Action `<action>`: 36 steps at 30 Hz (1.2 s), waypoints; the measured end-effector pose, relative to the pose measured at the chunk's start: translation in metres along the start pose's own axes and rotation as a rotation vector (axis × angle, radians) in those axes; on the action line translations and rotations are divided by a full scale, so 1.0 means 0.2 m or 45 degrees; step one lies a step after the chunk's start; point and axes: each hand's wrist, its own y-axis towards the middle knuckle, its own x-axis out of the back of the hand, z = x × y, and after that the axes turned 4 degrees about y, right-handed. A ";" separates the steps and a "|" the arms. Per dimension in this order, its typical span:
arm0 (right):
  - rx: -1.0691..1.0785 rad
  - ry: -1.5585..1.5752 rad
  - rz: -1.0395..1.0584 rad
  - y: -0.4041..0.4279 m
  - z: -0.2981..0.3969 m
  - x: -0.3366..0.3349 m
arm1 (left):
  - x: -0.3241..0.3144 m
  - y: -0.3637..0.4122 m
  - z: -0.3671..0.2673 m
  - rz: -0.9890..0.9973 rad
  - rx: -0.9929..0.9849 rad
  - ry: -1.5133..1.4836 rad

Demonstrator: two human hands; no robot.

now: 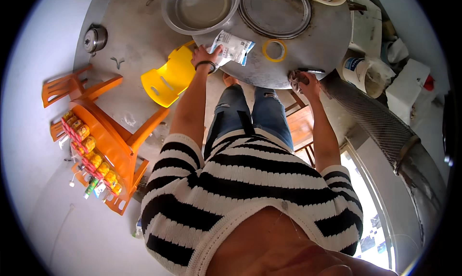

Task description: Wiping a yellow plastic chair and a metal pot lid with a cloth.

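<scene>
My left hand (205, 56) grips a white plastic packet (234, 48) with blue ends and printing, at the near left rim of a round grey metal table (249, 72). At the near right rim my right hand (311, 84) holds a crumpled brownish cloth (296, 79). A black pen or marker (311, 70) lies just beyond that hand. Between the hands, a roll of yellow tape (274, 50) lies flat on the tabletop.
A steel basin (168, 14) and a round metal lid (308, 18) lie across the table. A yellow plastic stool (169, 74) is at left, near an orange chair (119, 142). A mesh-wrapped pipe (371, 121) and a white bucket (355, 74) stand at right.
</scene>
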 end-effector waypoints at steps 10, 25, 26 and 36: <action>0.044 0.416 0.340 -0.09 0.19 0.04 | -0.46 -0.06 -0.14 0.127 0.324 -0.462; 0.049 1.152 0.350 0.26 1.47 0.18 | 0.33 -0.42 -0.18 0.517 -0.295 -1.632; 0.054 1.123 0.358 0.32 1.58 0.14 | 0.35 -0.37 -0.16 0.518 -0.307 -1.634; 0.194 0.847 0.099 0.94 2.13 -0.39 | 0.58 0.47 -0.10 -0.113 -0.187 -1.532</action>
